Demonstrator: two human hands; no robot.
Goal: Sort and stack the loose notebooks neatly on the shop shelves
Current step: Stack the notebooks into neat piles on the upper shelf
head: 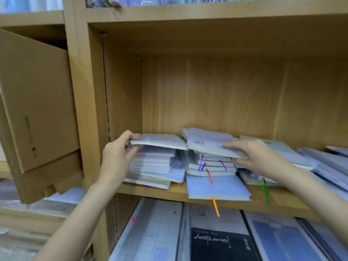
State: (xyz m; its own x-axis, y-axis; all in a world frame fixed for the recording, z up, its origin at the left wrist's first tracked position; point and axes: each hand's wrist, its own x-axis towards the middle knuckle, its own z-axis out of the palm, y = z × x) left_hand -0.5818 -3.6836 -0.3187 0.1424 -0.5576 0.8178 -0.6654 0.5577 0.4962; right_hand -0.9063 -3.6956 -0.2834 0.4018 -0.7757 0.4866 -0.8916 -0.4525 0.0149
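Pale grey-blue notebooks lie in untidy piles on a wooden shelf [282, 202]. My left hand [117, 155] grips the left edge of the top notebook [160, 141] of the left pile [154, 166], lifting it slightly. My right hand [256, 155] holds the right edge of the tilted top notebook [207, 142] of the middle pile [212, 166], thumb on top and fingers beneath. Coloured ribbon bookmarks hang from that pile. A larger notebook [216, 187] with an orange ribbon lies at its base, jutting over the shelf edge.
More notebooks [320, 162] slump along the shelf's right side. A cardboard box [37, 110] sticks out of the neighbouring bay on the left. The shelf below holds large wrapped books, one dark-covered [220, 243]. The space above the piles is open up to the upper board.
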